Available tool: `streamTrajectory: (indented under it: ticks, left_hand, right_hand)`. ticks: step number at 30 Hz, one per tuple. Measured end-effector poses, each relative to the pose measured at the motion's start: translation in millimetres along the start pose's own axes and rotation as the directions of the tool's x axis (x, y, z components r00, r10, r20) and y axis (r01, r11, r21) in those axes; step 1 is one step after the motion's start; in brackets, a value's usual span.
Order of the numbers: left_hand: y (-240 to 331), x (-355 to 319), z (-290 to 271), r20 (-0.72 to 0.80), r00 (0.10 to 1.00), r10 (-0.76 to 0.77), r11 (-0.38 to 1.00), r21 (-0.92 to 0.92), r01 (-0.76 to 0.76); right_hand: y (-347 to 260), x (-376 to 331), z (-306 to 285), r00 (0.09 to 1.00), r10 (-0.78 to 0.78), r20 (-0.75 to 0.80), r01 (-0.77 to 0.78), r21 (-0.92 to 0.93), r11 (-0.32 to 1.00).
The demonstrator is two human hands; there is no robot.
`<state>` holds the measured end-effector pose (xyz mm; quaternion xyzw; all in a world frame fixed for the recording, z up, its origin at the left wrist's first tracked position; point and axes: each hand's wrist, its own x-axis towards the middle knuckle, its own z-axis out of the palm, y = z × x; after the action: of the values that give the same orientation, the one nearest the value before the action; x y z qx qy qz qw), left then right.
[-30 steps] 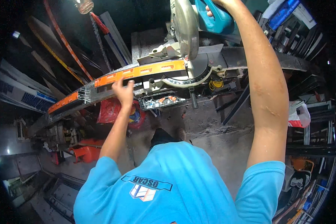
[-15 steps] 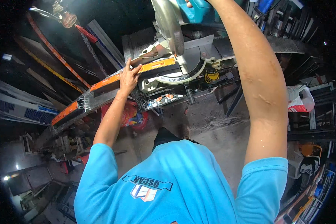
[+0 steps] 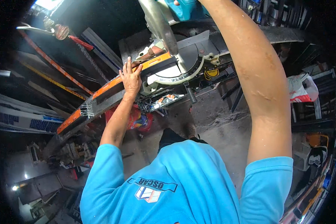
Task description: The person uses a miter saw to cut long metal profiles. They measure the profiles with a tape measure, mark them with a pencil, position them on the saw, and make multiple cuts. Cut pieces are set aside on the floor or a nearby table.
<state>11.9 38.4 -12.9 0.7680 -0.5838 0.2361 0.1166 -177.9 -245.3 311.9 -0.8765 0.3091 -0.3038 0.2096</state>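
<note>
A miter saw with a grey metal blade guard point(image 3: 156, 26) and a teal handle point(image 3: 184, 12) stands on a bench at the top. One end of a long, dark bar with an orange strip point(image 3: 108, 88) lies on the saw's base by the blade guard. My left hand point(image 3: 131, 80) holds this bar, fingers laid across its top and thumb apart, left of the blade. At the top edge my right hand point(image 3: 176, 2) is on the teal handle. Only a fingertip of it shows there; my forearm and the picture's edge hide the rest.
A yellow-and-black tape measure point(image 3: 211, 73) sits below the saw base. In front, a tray point(image 3: 150, 108) holds small parts. A red bag point(image 3: 140, 121) is beneath the bench. Long profiles point(image 3: 22, 115) are stacked at left; a white-and-red plastic bag point(image 3: 302, 89) hangs at right.
The view has tilted slightly, shifting the saw and bench in the picture. My left hand stays on the bar with its fingers a little straighter. My right arm keeps reaching to the handle.
</note>
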Motion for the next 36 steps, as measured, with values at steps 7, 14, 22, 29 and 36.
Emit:
streamTrajectory:
  ticks: [7, 14, 22, 29, 36]
  left_hand:
    - [-4, 18, -12, 0.121, 0.987, 0.103, 0.985, -0.15, -0.085]
    - [-5, 26, 7, 0.09, 0.989, 0.119, 0.985, -0.139, -0.106]
    - [-12, 34, -6, 0.229, 0.963, 0.14, 0.976, -0.197, -0.095]
    - [-6, 34, 0, 0.173, 0.975, 0.139, 0.979, -0.173, -0.109]
    - [-7, 34, 3, 0.172, 0.974, 0.145, 0.979, -0.17, -0.116]
  right_hand:
    - [-6, 2, 1, 1.0, 0.017, 0.025, -0.016, -0.041, 0.999]
    - [14, 32, 13, 0.988, -0.156, -0.008, 0.153, -0.17, 0.974]
    - [7, 31, 26, 0.981, -0.174, -0.089, 0.16, -0.144, 0.977]
    - [8, 39, 26, 0.952, -0.29, -0.094, 0.268, -0.196, 0.943]
    - [5, 43, 23, 0.957, -0.288, -0.031, 0.275, -0.222, 0.936]
